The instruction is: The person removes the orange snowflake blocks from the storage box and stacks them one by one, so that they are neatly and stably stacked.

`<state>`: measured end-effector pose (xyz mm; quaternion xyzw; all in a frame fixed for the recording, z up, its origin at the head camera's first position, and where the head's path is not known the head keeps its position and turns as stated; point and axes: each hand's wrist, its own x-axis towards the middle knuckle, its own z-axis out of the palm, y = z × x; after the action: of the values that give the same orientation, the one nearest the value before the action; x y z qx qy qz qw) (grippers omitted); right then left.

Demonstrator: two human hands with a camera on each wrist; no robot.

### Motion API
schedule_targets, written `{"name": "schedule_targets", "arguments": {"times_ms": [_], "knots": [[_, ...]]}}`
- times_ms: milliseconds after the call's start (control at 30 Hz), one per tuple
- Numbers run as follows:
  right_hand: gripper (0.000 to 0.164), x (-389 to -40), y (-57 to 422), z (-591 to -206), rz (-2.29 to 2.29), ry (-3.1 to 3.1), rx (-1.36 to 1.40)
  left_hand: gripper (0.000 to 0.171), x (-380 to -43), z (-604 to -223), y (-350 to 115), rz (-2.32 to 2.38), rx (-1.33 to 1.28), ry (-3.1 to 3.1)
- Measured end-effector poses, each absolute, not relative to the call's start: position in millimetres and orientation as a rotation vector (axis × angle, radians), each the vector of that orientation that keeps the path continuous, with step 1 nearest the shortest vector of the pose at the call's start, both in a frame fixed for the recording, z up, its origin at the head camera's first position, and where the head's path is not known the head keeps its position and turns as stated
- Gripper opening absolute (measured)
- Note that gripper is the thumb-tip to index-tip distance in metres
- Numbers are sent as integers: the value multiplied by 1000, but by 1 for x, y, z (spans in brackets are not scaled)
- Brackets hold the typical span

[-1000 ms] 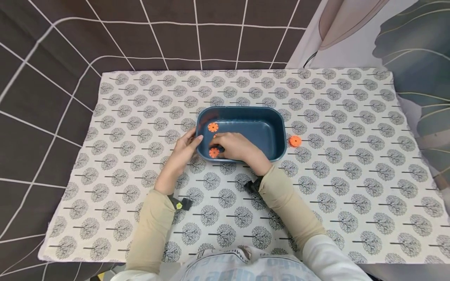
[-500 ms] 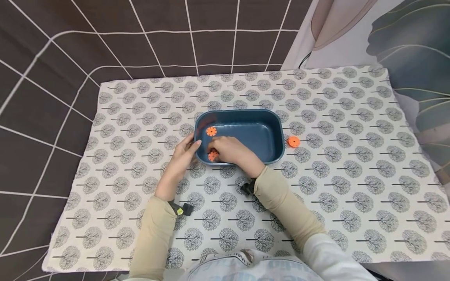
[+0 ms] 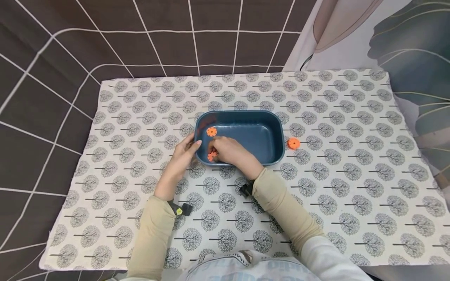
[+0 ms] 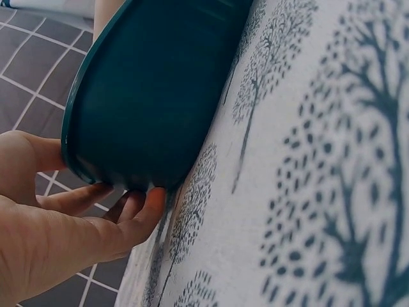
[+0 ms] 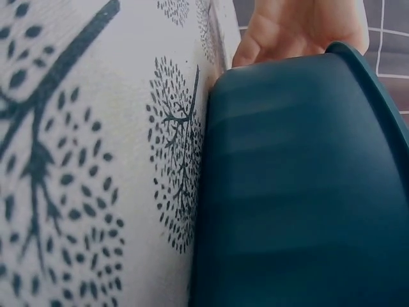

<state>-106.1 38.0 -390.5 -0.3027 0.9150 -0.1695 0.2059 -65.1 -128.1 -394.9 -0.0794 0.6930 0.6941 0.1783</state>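
A dark blue rectangular plastic tub (image 3: 277, 134) stands on the patterned cloth. My left hand (image 3: 181, 158) grips its left end, thumb at the rim and fingers against the outer wall; the left wrist view shows this hand (image 4: 77, 224) closely. My right hand (image 3: 230, 150) reaches inside the tub's left part, its curled fingers pinching a notched orange plastic disc (image 3: 212, 156) at the front left. The fingertips are partly hidden, so how many discs lie there cannot be seen. Farther back inside lies another notched orange disc (image 3: 211, 131). In the right wrist view the tub wall (image 5: 294, 173) hides my right hand.
More orange discs, apparently stacked (image 3: 293, 143), sit on the cloth just right of the tub. A tree-print cloth (image 3: 351, 171) covers the table. Dark grid-patterned fabric (image 3: 161, 47) hangs behind and at the left, with a curtain (image 3: 415, 58) at the right.
My right hand has moved slightly toward the front-left disc, and its fingers now cover part of it. My left hand keeps its hold on the tub. The head view has shifted a little.
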Motion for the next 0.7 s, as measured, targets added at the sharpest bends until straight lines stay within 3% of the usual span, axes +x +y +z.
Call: {"name": "schedule_targets", "arguments": {"times_ms": [700], "knots": [[30, -110, 39, -388, -512, 2474, -885, 57, -67, -395, -128, 1953, -233, 1967]]}}
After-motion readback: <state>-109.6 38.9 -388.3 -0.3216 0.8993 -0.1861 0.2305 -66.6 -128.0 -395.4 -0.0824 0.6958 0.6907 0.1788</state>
